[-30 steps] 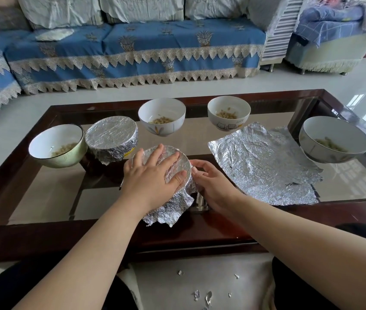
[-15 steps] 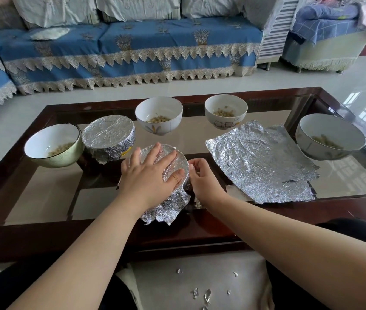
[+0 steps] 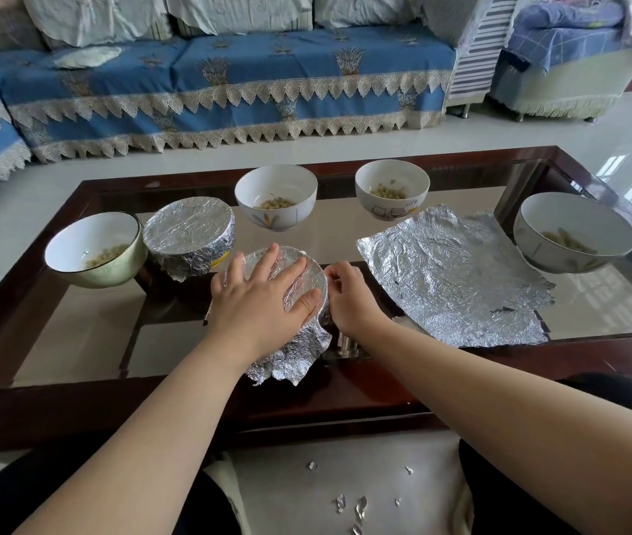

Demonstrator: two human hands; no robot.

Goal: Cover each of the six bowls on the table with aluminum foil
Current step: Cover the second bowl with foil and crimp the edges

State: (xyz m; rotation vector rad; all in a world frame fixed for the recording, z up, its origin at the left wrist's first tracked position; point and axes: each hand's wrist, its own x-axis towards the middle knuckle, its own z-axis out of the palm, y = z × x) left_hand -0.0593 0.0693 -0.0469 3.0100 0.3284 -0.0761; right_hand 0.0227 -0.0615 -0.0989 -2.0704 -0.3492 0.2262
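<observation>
Two hands working foil over the center-front bowl on the desk.
L hand [image 3: 258,299] pressing flat, fingers spread, on foil-topped bowl [image 3: 299,272]; R hand [image 3: 347,299] fingers seemingly pinching foil at rim.

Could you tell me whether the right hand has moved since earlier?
Yes: the right hand crept along the right rim of the near foil-covered bowl, away from the person.

Both forearms reach in from the bottom corners and meet at center frame. The left hand [image 3: 264,299] lies flat, palm down, fingers spread, thumb out to the right. Just to its right, the right hand [image 3: 349,299] curls its fingertips in a pinch.
</observation>
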